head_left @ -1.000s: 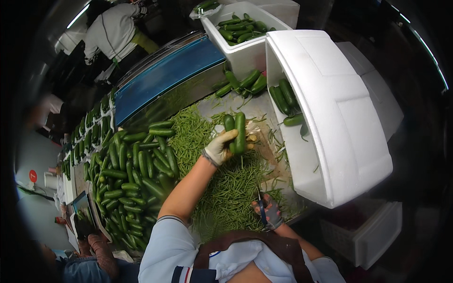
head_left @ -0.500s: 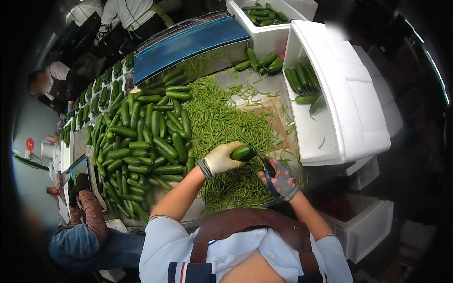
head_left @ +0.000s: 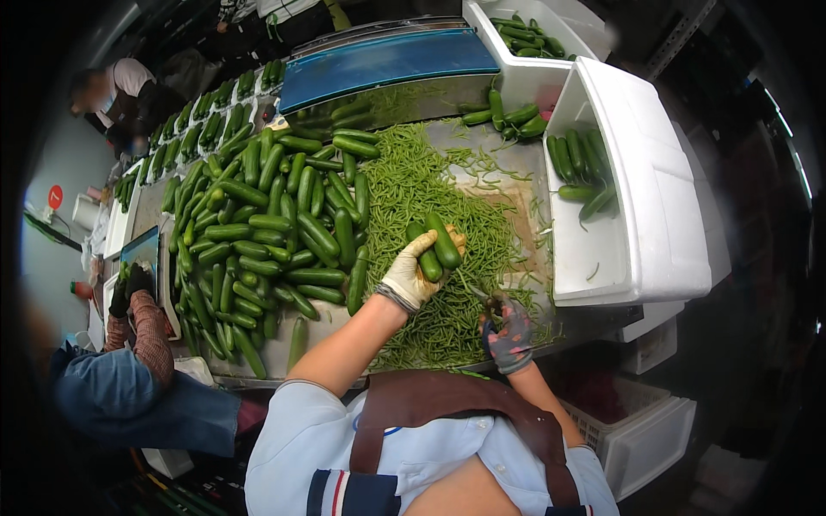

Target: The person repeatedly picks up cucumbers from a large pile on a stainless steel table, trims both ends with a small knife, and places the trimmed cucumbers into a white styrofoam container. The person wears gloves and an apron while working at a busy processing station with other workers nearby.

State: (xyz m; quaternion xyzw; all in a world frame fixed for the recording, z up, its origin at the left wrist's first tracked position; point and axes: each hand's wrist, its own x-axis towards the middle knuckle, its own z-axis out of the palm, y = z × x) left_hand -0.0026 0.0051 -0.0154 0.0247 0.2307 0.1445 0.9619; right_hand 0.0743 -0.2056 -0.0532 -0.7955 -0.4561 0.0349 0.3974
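Observation:
My left hand [head_left: 408, 282], in a cream glove, is closed around two dark green cucumbers [head_left: 445, 246] held side by side above the beans. My right hand [head_left: 509, 334], in a grey patterned glove, grips what look like scissors [head_left: 484, 337]. A dark blue handle loop shows under its fingers, and a thin blade points up and left toward the cucumbers without touching them. Below both hands spreads a layer of thin green beans [head_left: 404, 193] on a metal table [head_left: 508, 172]. To their left lies a large heap of cucumbers [head_left: 267, 228].
A white foam box [head_left: 658, 198], tipped on its side, holds several cucumbers at right. Behind it stands another foam box [head_left: 538, 73]. A blue panel [head_left: 387, 69] borders the table's far side. A co-worker's dark-gloved hands [head_left: 129, 288] are at left; a white crate [head_left: 650, 439] sits lower right.
The view has shifted. My left hand has lifted away from the scissors and turned, now showing two cucumbers instead of one. The scissors, earlier against the cucumber's end, are now apart from it.

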